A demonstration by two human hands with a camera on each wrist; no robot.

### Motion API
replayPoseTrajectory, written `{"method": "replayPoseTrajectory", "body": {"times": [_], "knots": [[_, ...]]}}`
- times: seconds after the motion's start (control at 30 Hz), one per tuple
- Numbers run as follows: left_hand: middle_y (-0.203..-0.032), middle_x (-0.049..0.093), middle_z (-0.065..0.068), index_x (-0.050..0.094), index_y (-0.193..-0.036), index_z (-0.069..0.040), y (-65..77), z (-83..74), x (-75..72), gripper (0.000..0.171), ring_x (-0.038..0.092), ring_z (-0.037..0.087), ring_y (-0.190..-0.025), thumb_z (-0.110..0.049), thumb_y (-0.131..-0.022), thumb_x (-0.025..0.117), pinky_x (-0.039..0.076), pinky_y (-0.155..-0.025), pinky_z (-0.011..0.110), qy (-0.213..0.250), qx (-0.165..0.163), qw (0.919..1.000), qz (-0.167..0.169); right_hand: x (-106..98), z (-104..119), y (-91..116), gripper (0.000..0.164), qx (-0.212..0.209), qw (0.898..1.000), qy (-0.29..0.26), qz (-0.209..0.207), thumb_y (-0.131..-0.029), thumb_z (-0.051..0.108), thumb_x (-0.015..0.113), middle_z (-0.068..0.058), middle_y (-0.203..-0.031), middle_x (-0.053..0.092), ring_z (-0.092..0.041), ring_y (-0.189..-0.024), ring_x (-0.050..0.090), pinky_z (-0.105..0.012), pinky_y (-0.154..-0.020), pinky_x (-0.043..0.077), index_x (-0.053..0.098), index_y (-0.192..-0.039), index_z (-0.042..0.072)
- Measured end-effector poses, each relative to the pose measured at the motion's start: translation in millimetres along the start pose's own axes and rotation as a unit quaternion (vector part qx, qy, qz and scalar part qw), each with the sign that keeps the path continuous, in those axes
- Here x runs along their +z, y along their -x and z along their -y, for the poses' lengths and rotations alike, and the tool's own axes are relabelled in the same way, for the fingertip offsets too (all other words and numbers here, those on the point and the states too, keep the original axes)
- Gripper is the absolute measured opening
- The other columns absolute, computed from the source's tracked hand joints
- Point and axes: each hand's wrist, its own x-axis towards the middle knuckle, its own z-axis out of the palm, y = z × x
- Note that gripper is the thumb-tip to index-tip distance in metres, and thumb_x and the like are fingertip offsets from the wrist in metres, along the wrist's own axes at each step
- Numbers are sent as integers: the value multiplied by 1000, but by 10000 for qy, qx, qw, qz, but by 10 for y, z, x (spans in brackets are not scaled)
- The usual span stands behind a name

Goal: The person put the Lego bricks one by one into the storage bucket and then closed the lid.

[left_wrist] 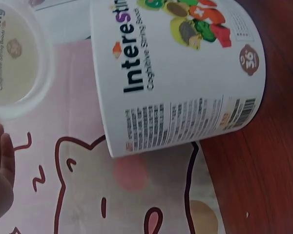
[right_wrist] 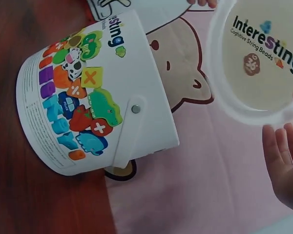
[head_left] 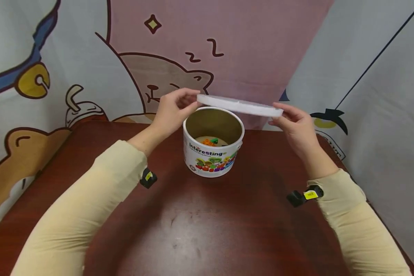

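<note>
A round white lid (head_left: 239,105) is held level with the upper part of a white bucket, tilted slightly down to the right. My left hand (head_left: 177,109) pinches its left edge, and my right hand (head_left: 296,124) pinches the right edge. Below stands the open bucket (head_left: 210,163), printed with "Interesting" and colourful pictures. Orange pieces (head_left: 209,142) and a bit of green lie at its bottom. From the right wrist, the lid (right_wrist: 254,63) shows its printed face, and the bucket's side handle (right_wrist: 132,129) hangs down.
The bucket stands on a dark red-brown table (head_left: 193,230) whose front surface reflects light. Behind it hangs a cartoon-printed cloth (head_left: 248,46), which also covers both sides. A black device (head_left: 148,178) is strapped to the left wrist, another (head_left: 305,195) to the right.
</note>
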Motion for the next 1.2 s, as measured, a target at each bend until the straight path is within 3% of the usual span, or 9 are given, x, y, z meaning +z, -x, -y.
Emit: {"method": "replayPoseTrajectory", "body": {"times": [0.13,0.2,0.33,0.43,0.6,0.83,1.03,1.2], "knots": [[-96,64,12,69,-101,-2,-10,17,-34,21,59,15,-80,-18,-87,66,47,-73,20,-72,-143,9993,-344,126,-3,-60,16,-288,9934,1053,-360,-86,7,65,8,-90,67,-3,-77,64,-14,-74,51,72,-98,15],[-95,66,13,69,-99,-1,-17,35,-22,22,59,12,-79,-20,-88,65,47,-72,19,10,-352,9982,-494,182,-18,-101,16,-268,9902,1278,-498,-86,8,65,9,-86,67,-2,-73,64,-13,-71,52,71,-101,9],[-91,67,14,68,-106,-3,-16,73,26,25,58,9,-73,-22,-89,63,47,-68,17,224,-925,9929,-711,284,-84,-191,32,107,9840,1558,-859,-85,12,68,8,-78,66,-2,-64,63,-14,-63,52,64,-112,-5],[-92,66,12,66,-112,-5,-3,96,62,28,58,11,-75,-23,-90,62,48,-67,18,126,-1325,9881,-770,342,-154,-247,40,538,9770,1782,-1042,-86,15,67,9,-75,63,-2,-59,61,-16,-59,52,59,-119,-7],[-103,67,13,65,-116,-5,3,178,107,31,61,19,-91,-23,-93,57,51,-77,26,-200,-1813,9810,-667,396,-275,-317,40,1136,9639,2213,-947,-89,17,62,11,-71,59,0,-54,58,-17,-56,53,57,-122,-5],[-113,66,13,64,-117,-4,46,408,174,33,61,22,-100,-24,-94,53,51,-86,33,-354,-2448,9678,-464,443,-490,-403,37,1628,9426,2834,-683,-92,20,60,8,-70,56,-3,-53,52,-18,-56,50,60,-121,-2],[-115,66,13,65,-115,-3,77,535,220,33,60,23,-103,-25,-94,53,50,-90,34,-456,-2632,9628,-399,463,-545,-429,36,1904,9307,3065,-601,-93,20,58,7,-65,53,-4,-51,50,-20,-56,49,60,-120,-2],[-116,65,13,64,-117,-3,108,549,235,34,59,24,-104,-25,-95,50,50,-90,35,-375,-2750,9604,-242,470,-537,-439,36,2012,9285,3061,-604,-93,20,57,8,-66,53,-2,-51,49,-18,-55,48,59,-121,-3]]}}
